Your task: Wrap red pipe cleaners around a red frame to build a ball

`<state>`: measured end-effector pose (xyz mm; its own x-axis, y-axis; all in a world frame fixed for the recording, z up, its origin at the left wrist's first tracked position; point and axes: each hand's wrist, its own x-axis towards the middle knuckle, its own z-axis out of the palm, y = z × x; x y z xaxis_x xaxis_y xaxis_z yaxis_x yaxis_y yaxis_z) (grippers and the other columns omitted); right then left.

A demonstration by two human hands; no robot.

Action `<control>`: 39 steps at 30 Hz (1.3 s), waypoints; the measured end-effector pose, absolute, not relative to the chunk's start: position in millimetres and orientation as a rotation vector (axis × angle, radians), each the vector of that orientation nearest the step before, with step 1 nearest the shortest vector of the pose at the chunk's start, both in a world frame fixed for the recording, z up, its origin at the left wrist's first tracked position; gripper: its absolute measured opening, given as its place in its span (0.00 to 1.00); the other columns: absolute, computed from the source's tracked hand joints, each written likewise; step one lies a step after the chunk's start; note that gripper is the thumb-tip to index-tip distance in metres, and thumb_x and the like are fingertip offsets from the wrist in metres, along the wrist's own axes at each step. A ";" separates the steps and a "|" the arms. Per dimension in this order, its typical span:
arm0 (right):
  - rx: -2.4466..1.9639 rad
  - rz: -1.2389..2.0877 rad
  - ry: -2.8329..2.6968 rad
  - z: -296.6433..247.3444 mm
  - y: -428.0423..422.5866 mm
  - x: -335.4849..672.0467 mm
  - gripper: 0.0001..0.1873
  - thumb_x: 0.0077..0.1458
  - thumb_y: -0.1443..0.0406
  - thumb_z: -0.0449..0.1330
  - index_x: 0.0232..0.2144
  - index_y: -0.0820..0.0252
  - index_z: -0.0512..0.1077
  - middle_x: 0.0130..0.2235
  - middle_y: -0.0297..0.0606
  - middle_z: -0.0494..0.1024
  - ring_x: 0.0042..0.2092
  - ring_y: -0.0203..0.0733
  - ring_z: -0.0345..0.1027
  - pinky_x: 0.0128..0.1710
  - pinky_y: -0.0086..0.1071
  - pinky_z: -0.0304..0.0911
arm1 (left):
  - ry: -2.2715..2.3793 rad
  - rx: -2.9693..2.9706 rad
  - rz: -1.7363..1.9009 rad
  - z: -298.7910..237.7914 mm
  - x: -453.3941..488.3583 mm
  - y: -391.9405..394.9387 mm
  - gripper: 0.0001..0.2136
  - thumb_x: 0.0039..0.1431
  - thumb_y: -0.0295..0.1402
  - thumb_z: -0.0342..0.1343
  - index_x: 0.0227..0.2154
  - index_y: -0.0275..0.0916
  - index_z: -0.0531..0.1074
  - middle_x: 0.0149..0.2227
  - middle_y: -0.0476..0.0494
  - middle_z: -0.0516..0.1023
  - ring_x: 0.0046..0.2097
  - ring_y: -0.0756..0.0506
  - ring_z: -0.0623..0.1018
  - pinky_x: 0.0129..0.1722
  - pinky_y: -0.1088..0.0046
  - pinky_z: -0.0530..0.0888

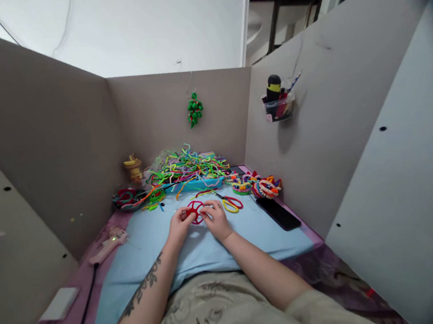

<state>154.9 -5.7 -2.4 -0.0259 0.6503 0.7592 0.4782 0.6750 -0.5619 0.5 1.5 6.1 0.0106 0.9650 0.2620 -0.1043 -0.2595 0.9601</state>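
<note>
Between my two hands, just above the blue cloth (151, 241), is a red pipe-cleaner ring (197, 222) with spokes that meet in a fuzzy red middle. My left hand (181, 224) is closed, thumb and fingers pinching the ring's left side near the middle. From the right, my right hand (216, 219) grips its right edge between thumb and fingertips. The exact spot each fingertip presses is too small to make out. Beyond my right hand lie scissors (231, 205) with one red and one yellow handle loop, resting on the cloth.
A blue tray (203, 185) heaped with colourful pipe cleaners (186, 165) stands at the back. Finished colourful pieces (265, 186) and a black phone (278, 214) lie right. At left are a bowl (129, 199), a pink power strip (108, 246) and a white box (60, 303). Grey panels surround the table.
</note>
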 end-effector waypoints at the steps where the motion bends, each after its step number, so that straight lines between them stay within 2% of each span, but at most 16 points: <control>1: -0.928 0.185 -1.660 -2.6 -5.4 155.2 0.07 0.52 0.66 0.58 0.31 0.53 0.76 0.41 0.40 0.69 0.46 0.46 0.61 0.50 0.44 0.58 | 0.975 1.353 1.415 5.6 1.1 1.1 0.16 0.42 0.37 0.64 0.33 0.36 0.70 0.26 0.48 0.78 0.28 0.48 0.76 0.31 0.72 0.71; 6: -0.970 0.257 -1.598 -5.8 -0.7 154.8 0.04 0.49 0.66 0.61 0.25 0.54 0.75 0.41 0.40 0.66 0.47 0.47 0.61 0.52 0.44 0.56 | 0.964 1.462 1.359 3.1 3.7 -0.1 0.13 0.41 0.36 0.64 0.30 0.36 0.72 0.26 0.48 0.77 0.28 0.48 0.75 0.31 0.73 0.70; 10: -1.023 0.351 -1.542 -10.2 7.2 155.1 0.02 0.48 0.65 0.61 0.27 0.56 0.75 0.45 0.41 0.65 0.50 0.48 0.61 0.53 0.43 0.56 | 0.962 1.503 1.338 2.4 4.8 -0.7 0.13 0.42 0.37 0.64 0.30 0.36 0.72 0.26 0.48 0.77 0.28 0.48 0.75 0.30 0.73 0.70; 16: -1.057 0.475 -1.536 -17.4 16.7 155.6 0.06 0.49 0.63 0.61 0.23 0.58 0.73 0.47 0.42 0.68 0.51 0.48 0.61 0.53 0.45 0.56 | 0.972 1.567 1.324 3.9 3.7 -2.7 0.13 0.44 0.38 0.62 0.31 0.36 0.73 0.27 0.47 0.77 0.28 0.48 0.75 0.30 0.73 0.70; 21: -1.058 0.514 -1.551 -19.7 17.6 150.5 0.10 0.50 0.64 0.59 0.19 0.58 0.71 0.43 0.41 0.71 0.49 0.47 0.63 0.52 0.45 0.58 | 0.989 1.610 1.343 1.8 2.3 -1.9 0.12 0.44 0.37 0.62 0.32 0.37 0.74 0.28 0.48 0.77 0.29 0.48 0.73 0.30 0.74 0.69; 23: -1.048 0.512 -1.538 -17.8 15.5 149.9 0.08 0.51 0.64 0.58 0.21 0.57 0.72 0.44 0.41 0.71 0.49 0.47 0.63 0.51 0.44 0.58 | 0.995 1.607 1.354 0.8 2.3 -0.8 0.12 0.44 0.37 0.62 0.32 0.38 0.74 0.28 0.47 0.77 0.30 0.48 0.74 0.30 0.73 0.69; 25: -1.035 0.493 -1.503 -14.2 12.2 151.1 0.06 0.52 0.65 0.57 0.29 0.56 0.74 0.47 0.41 0.70 0.51 0.46 0.63 0.52 0.43 0.58 | 1.011 1.583 1.381 0.6 2.3 0.6 0.13 0.45 0.37 0.62 0.33 0.37 0.73 0.29 0.47 0.77 0.30 0.47 0.75 0.31 0.73 0.69; 27: -1.027 0.462 -1.460 -9.9 8.6 153.5 0.08 0.52 0.65 0.57 0.36 0.55 0.73 0.50 0.42 0.68 0.53 0.46 0.61 0.53 0.43 0.58 | 1.034 1.548 1.419 1.1 1.9 1.8 0.13 0.45 0.38 0.61 0.34 0.37 0.72 0.29 0.46 0.78 0.30 0.47 0.75 0.32 0.72 0.70; 32: -1.003 0.421 -1.442 -3.4 4.2 155.7 0.03 0.49 0.65 0.61 0.29 0.55 0.75 0.42 0.41 0.70 0.48 0.47 0.64 0.53 0.42 0.57 | 1.066 1.501 1.476 2.3 0.5 2.9 0.14 0.46 0.39 0.61 0.33 0.37 0.70 0.28 0.47 0.77 0.30 0.47 0.76 0.32 0.72 0.71; 36: -0.988 0.418 -1.449 -1.3 2.9 153.4 0.06 0.49 0.65 0.61 0.32 0.55 0.76 0.42 0.41 0.69 0.48 0.47 0.64 0.52 0.41 0.59 | 1.073 1.546 1.460 1.8 1.9 1.4 0.12 0.45 0.38 0.62 0.32 0.37 0.71 0.27 0.48 0.77 0.27 0.49 0.74 0.29 0.74 0.69; 39: -0.974 0.411 -1.465 0.6 0.5 152.7 0.05 0.48 0.65 0.62 0.31 0.55 0.76 0.41 0.40 0.69 0.48 0.47 0.64 0.52 0.41 0.58 | 1.072 1.604 1.432 2.8 3.3 -1.3 0.10 0.45 0.37 0.61 0.30 0.38 0.72 0.25 0.49 0.75 0.25 0.49 0.72 0.27 0.75 0.67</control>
